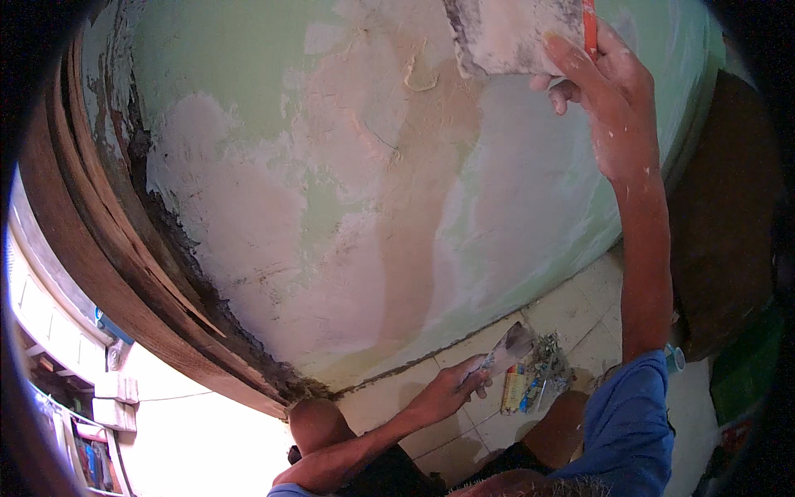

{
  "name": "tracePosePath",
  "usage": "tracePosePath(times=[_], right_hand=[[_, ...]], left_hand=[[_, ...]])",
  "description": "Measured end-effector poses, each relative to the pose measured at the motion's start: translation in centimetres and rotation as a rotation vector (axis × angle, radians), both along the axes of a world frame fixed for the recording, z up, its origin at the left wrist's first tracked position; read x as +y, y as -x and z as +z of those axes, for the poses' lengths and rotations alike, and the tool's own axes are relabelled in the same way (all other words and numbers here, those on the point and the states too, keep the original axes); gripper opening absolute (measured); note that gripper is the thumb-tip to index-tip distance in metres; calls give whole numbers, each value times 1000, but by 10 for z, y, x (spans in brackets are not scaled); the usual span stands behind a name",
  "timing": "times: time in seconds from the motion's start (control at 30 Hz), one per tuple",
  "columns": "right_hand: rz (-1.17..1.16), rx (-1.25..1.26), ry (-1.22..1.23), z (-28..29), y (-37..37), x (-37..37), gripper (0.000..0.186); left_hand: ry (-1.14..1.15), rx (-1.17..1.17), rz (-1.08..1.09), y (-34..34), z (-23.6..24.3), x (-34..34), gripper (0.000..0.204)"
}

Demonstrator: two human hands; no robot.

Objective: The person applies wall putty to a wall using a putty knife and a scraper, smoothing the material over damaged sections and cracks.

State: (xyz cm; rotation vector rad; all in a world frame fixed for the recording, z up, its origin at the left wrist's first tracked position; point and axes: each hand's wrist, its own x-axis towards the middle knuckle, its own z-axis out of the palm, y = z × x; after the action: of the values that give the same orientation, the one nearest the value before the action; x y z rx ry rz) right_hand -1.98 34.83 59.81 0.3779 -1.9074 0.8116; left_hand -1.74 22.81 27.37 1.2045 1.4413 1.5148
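My right hand point(617, 95) is raised at the upper right, closed on a wide putty scraper point(513, 37). White filler coats the scraper's blade, which has a red strip along one side. The blade lies at or just in front of the wall; I cannot tell whether it touches. Low in the middle, my left hand point(443, 396) grips a narrower putty knife point(512, 344), its blade pointing up and right. Pale filler patches and a darker, damp-looking band cover the light green wall point(327, 215). Filler also smears my right fingers and wrist.
A brown wooden frame point(108, 257) with a rough, broken plaster edge curves down the left. Below the wall, a heap of debris and a colourful packet point(515, 389) lie on the tiled floor point(480, 427). A dark brown panel point(725, 199) stands at the right.
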Motion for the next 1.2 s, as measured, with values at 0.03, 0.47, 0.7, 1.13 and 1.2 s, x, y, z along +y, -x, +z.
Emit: tracePosePath(times=[0.03,0.47,0.7,1.13,1.2], right_hand=[[-29,-20,-53,4,-2,21,35],[-129,82,-151,-72,22,39,25],[-236,133,-157,-81,26,18,33],[-257,61,-165,-51,29,22,28],[-316,58,-188,-48,32,21,28]], left_hand=[[-9,-2,-2,0,1,1,30],[6,23,7,-1,2,2,27],[52,-23,1,-1,8,-1,28],[61,-5,-2,0,6,-1,31],[71,-5,0,0,7,-1,30]])
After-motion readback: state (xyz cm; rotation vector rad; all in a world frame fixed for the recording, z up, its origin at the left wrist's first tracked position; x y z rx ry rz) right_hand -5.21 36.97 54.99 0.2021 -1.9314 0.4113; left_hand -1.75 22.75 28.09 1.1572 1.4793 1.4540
